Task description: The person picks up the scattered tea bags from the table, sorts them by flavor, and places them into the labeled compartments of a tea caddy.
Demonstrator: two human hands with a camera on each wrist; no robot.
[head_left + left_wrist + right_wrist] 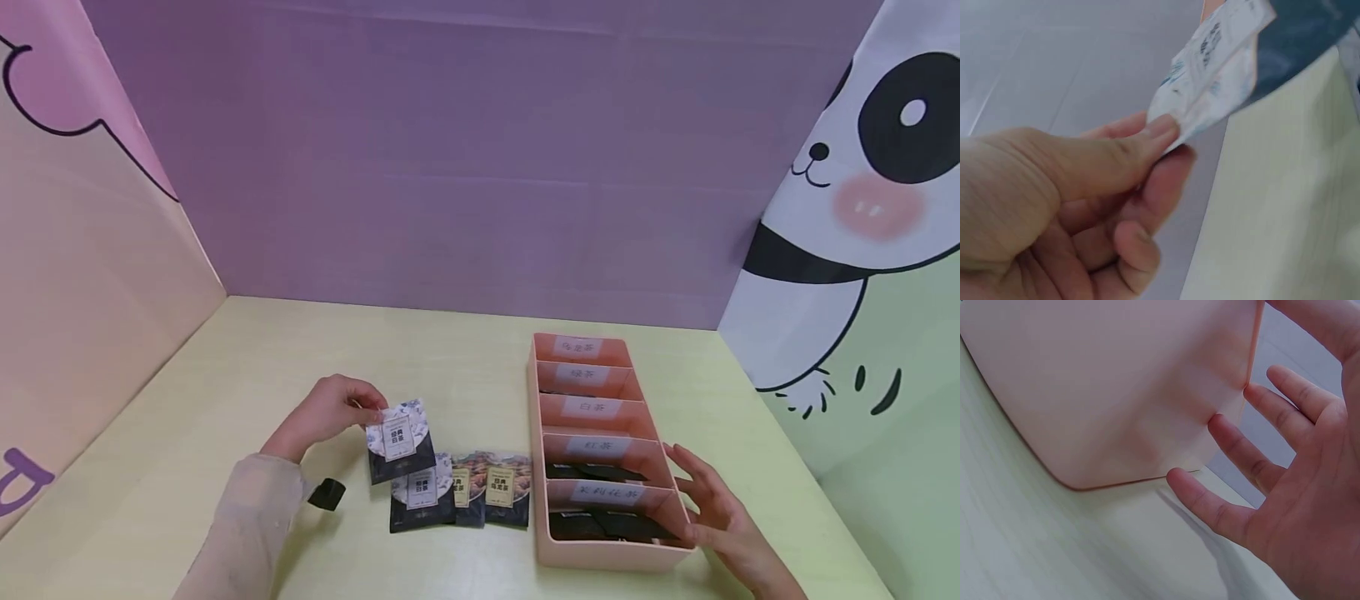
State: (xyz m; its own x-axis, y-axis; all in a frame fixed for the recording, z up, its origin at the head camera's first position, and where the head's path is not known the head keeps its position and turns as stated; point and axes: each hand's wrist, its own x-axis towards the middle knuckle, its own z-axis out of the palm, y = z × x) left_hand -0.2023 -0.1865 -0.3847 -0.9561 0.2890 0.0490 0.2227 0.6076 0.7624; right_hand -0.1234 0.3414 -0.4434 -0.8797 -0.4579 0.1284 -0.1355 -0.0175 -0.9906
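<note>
My left hand (330, 414) pinches the corner of a tea bag sachet (401, 440), white-patterned above and dark below, between thumb and fingers. In the left wrist view, the thumb lies flat on the white end of the sachet (1210, 62). Beneath it on the table lies a similar sachet (423, 496), partly covered. Two brown-patterned sachets (508, 490) overlap to its right. With fingers spread, my right hand (716, 508) rests against the right side of a pink divided box (611, 553); the fingertips (1225, 425) touch its wall in the right wrist view.
The box has several compartments with handwritten labels; dark sachets (611, 525) lie in the two nearest ones. A small black object (327, 494) shows beside the left wrist. A purple backdrop (465, 167) and printed side panels (847, 333) border the pale table (337, 342).
</note>
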